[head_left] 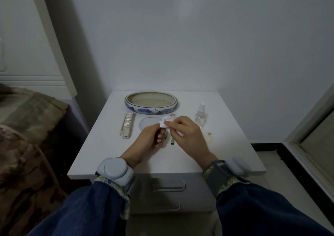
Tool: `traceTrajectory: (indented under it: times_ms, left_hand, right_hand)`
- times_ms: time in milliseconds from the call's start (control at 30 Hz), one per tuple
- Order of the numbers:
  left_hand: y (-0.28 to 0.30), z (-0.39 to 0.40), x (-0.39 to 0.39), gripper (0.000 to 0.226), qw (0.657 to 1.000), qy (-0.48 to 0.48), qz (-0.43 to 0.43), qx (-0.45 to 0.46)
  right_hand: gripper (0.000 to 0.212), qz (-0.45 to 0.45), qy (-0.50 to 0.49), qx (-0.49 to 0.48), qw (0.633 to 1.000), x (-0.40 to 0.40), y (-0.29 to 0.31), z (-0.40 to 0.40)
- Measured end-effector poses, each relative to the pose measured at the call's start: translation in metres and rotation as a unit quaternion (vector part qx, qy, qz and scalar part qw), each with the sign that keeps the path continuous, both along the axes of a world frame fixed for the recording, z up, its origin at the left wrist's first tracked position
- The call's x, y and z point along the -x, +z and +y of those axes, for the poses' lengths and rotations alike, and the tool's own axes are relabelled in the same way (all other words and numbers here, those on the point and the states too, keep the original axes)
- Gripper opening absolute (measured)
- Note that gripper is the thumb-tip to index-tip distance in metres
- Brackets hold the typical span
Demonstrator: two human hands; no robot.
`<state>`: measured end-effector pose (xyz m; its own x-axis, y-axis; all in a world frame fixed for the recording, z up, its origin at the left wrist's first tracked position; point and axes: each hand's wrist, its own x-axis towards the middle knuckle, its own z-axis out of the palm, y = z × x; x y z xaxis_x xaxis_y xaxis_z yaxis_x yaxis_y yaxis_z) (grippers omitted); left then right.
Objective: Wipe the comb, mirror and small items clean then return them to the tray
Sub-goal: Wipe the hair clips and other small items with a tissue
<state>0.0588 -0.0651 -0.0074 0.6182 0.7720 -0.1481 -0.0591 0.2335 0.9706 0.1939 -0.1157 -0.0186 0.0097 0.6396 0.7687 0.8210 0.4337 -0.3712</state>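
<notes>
Meeting at the centre of the frame, both hands work above a white bedside cabinet. The left hand has its fingers curled round a small dark item that is mostly hidden, so what it is cannot be told. The right hand pinches a white wipe and presses its bunched end against the top of the left hand's item.

Just above the hands lies a round mirror, flat on the cabinet top, partly covered by the wipe. Left of the mirror a pale comb lies lengthwise, apart from it. Higher in the frame, near the wall, sits the tray, an oval blue-and-white dish with nothing visible inside. Right of the hands stands a small clear spray bottle, upright, and below it lies a pale hair clip. A thin dark item lies on the cabinet between the two hands.

Both wrists wear grey bands over blue sleeves. A camouflage blanket fills the left edge.
</notes>
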Motion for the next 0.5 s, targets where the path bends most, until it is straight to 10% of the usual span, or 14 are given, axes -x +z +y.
traceTrajectory:
  times_ms: [333, 500]
  left_hand:
    - [0.005, -0.005, -0.002, 0.037, 0.996, -0.056, -0.043, 0.047]
    - [0.004, -0.002, -0.001, 0.036, 0.997, -0.062, -0.048, -0.009]
  right_hand:
    - [0.023, 0.126, -0.103, -0.003, 0.987, -0.008, 0.011, -0.002]
    - [0.022, 0.505, 0.011, 0.224, 0.834, -0.011, 0.033, -0.007]
